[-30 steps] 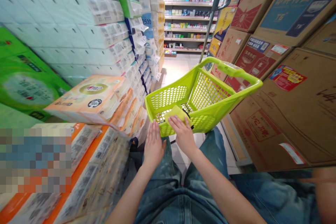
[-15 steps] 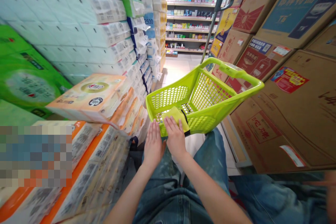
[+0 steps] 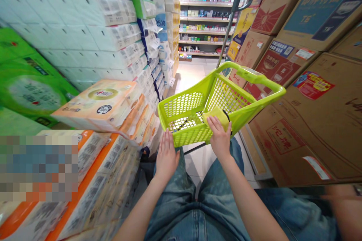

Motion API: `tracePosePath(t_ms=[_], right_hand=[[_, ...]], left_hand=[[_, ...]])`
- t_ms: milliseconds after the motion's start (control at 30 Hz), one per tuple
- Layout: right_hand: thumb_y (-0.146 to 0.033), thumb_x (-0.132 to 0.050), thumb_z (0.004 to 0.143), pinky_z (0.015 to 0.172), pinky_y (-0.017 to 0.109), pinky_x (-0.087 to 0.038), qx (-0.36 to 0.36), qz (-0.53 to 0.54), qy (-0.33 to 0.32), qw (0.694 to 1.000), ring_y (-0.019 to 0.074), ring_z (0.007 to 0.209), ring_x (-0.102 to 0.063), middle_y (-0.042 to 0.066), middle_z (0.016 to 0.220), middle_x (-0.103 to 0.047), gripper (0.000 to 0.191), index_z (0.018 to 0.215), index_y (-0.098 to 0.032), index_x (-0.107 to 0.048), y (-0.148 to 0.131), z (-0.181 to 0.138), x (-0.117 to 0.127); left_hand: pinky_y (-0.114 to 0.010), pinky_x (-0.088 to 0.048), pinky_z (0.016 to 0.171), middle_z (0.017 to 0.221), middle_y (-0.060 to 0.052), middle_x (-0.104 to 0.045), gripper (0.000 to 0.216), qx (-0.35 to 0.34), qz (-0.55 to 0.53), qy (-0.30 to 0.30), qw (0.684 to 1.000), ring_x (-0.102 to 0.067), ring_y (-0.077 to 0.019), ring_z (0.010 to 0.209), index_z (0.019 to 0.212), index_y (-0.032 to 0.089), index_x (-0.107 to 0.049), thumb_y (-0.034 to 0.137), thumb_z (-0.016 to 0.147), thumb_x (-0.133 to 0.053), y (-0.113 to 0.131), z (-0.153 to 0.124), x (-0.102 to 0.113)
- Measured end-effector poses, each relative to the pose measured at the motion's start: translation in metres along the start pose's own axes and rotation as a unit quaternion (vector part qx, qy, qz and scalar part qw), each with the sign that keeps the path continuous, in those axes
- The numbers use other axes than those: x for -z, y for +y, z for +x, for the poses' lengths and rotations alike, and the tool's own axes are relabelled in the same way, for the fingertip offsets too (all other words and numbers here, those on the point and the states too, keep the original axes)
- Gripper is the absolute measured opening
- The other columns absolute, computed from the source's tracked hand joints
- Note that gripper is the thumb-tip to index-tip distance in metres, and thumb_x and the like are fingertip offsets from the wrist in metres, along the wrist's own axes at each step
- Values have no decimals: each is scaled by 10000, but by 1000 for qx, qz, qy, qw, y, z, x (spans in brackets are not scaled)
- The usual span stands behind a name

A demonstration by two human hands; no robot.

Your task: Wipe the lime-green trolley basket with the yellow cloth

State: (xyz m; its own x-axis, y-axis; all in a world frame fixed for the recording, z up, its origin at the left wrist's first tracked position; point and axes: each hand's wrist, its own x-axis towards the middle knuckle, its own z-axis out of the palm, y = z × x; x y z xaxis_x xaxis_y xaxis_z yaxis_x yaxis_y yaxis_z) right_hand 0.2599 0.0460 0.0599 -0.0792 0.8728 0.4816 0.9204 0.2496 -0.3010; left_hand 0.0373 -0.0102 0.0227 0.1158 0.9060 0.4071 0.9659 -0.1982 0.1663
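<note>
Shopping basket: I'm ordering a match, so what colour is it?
The basket is bright lime green; head view.

From where I stand, both of the person's forearms are bare and reach forward, angling inward toward each other. The left hand (image 3: 166,155) is back-up, fingers straight and close together, thumb standing off to the side, wrist nearly level with the forearm. The right hand (image 3: 221,134) reaches a little farther forward, also back-up, fingers slightly bent, the little finger spread from the rest; its thumb is hidden. The two hands are apart.
</note>
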Motion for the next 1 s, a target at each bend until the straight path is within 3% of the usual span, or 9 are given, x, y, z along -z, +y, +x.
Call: tracePosePath(t_ms=[67,167,333,433,533,633,833,900,1000], right_hand=[[43,-362,747,1210,606,44,-27,-8,12,1000,197,1433,-398,41,1494,-512,780,1461,-261,-445,-1,1,-1],[35,-367,763,1215,601,18,-24,4,3,1000,210,1438,-391,70,1495,-509,764,1478,-228,-427,-32,-6,-14],[-17,-396,856,1231,532,58,78,84,-50,992,187,1452,-362,85,1496,-505,657,1483,-211,-420,-104,-27,-43],[-65,-409,904,1233,505,86,109,102,-63,987,172,1461,-343,75,1505,-494,597,1484,-208,-414,-118,-32,-48],[-41,-400,892,1219,520,124,131,96,-78,984,165,1452,-360,73,1504,-497,617,1481,-224,-416,-106,-31,-41],[7,-392,834,1217,555,90,129,70,-78,986,176,1434,-394,73,1490,-515,697,1479,-255,-422,-76,-25,-27],[39,-375,727,1214,597,30,18,2,3,1000,189,1416,-421,35,1486,-523,845,1499,-304,-384,-9,-9,-3],[37,-371,720,1216,595,17,-4,-4,15,1000,194,1420,-416,38,1491,-516,843,1498,-288,-391,-5,-7,-2],[36,-360,735,1227,558,18,-16,10,7,1000,188,1439,-387,52,1502,-502,802,1490,-233,-410,-28,-10,-11]], left_hand=[[-482,-298,1192,1613,-252,-203,905,3,1,1,1000,-199,-328,1508,1558,51,74,198,894,-523,2,0,1],[-493,-297,1192,1612,-262,-191,902,9,3,2,1000,-194,-328,1509,1555,34,74,196,891,-515,3,0,0],[-478,-300,1196,1617,-241,-195,869,7,14,16,1000,-208,-297,1507,1562,72,84,129,883,-455,0,-2,-6],[-468,-286,1206,1615,-235,-208,855,5,29,15,999,-199,-283,1510,1561,81,99,78,875,-412,-2,-3,-8],[-481,-298,1199,1614,-247,-198,873,1,21,12,1000,-190,-301,1512,1561,57,71,137,878,-467,-2,-3,-6],[-487,-318,1185,1615,-250,-192,887,-1,6,11,1000,-197,-315,1510,1564,56,44,206,890,-515,-1,-2,-3],[-487,-313,1184,1616,-251,-189,916,1,-4,1,1000,-198,-322,1509,1560,58,72,203,890,-534,0,0,1],[-484,-306,1189,1614,-253,-195,912,3,-1,1,1000,-195,-320,1510,1560,53,70,203,892,-533,0,0,1],[-476,-303,1191,1613,-254,-199,903,6,5,0,1000,-196,-318,1510,1559,44,64,206,896,-527,0,-1,-1]])
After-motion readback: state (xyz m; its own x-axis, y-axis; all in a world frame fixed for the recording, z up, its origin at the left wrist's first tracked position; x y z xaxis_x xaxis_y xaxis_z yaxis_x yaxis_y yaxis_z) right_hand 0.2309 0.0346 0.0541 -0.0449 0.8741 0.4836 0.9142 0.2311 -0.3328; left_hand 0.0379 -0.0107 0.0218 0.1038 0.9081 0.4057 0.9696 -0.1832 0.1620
